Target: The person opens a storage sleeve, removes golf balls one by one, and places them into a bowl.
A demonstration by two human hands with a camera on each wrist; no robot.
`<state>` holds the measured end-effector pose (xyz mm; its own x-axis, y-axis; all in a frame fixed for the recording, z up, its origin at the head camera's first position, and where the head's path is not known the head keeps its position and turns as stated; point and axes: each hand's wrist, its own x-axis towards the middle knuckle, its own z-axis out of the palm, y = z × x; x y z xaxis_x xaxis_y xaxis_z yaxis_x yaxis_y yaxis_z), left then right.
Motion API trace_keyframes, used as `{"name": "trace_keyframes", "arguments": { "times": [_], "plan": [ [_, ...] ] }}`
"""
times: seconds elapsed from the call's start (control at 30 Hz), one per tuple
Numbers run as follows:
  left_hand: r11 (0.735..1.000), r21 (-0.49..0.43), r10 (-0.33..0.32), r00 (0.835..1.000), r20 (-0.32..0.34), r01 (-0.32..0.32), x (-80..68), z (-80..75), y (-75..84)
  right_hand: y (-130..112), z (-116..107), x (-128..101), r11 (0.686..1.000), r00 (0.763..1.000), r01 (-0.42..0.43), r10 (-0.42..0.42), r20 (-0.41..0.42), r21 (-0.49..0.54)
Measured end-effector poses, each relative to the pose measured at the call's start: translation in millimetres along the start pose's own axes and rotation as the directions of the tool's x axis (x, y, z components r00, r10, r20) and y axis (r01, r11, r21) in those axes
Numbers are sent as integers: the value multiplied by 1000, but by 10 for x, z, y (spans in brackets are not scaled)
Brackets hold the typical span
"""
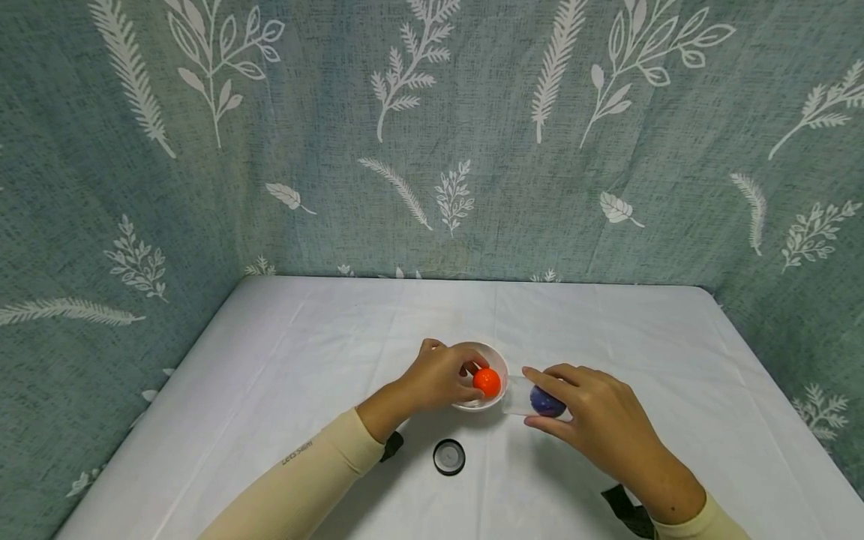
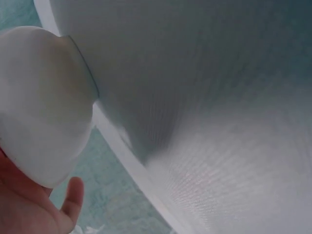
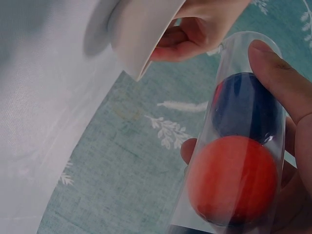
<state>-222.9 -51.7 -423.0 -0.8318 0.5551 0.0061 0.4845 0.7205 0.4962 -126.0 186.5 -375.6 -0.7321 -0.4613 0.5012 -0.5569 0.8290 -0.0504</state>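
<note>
Fingers of my left hand (image 1: 440, 376) pinched a bright orange ball (image 1: 487, 382) in a round white bowl (image 1: 499, 361); rightward, my right hand (image 1: 604, 421) gripped a clear plastic tube (image 1: 518, 396). I judged this loading; the next move called for lifting clear.

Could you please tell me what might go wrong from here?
The orange ball, pinched in the left hand, might slip. That hand, reaching inside the white bowl, could nudge it. The blue ball could roll out if the right hand tips the clear tube, whose bowl-side end looks open.
</note>
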Motion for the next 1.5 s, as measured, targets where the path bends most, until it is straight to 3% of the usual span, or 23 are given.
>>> {"name": "trace_keyframes", "arguments": {
  "times": [0.27,0.43,0.6,0.83,1.03,1.13,1.3,1.5],
  "plan": [
    [1000,17,-23,999,37,23,5,-3,15,4,0,-8,1000,1000,-1,1,7,-2],
    [996,84,-30,999,34,27,6,6,45,7,15,-12,1000,1000,-1,1,3,2],
    [996,81,-33,999,20,31,-26,-23,81,15,28,-14,1000,1000,-5,5,8,2],
    [1000,23,1,997,-73,1,-117,-66,121,32,31,-31,999,998,-32,33,46,-5],
    [995,-67,58,977,-204,-73,-243,-60,176,32,45,-44,1000,1000,-15,15,19,4],
    [978,-163,85,967,-240,-127,-326,-53,208,31,61,-47,999,999,29,-28,-24,18],
    [915,-359,98,964,-248,-185,-453,-35,287,30,69,-36,996,995,78,-76,-66,30],
    [872,-446,99,964,-246,-203,-504,13,385,41,57,-22,994,992,101,-98,-84,32]
  ]
}}
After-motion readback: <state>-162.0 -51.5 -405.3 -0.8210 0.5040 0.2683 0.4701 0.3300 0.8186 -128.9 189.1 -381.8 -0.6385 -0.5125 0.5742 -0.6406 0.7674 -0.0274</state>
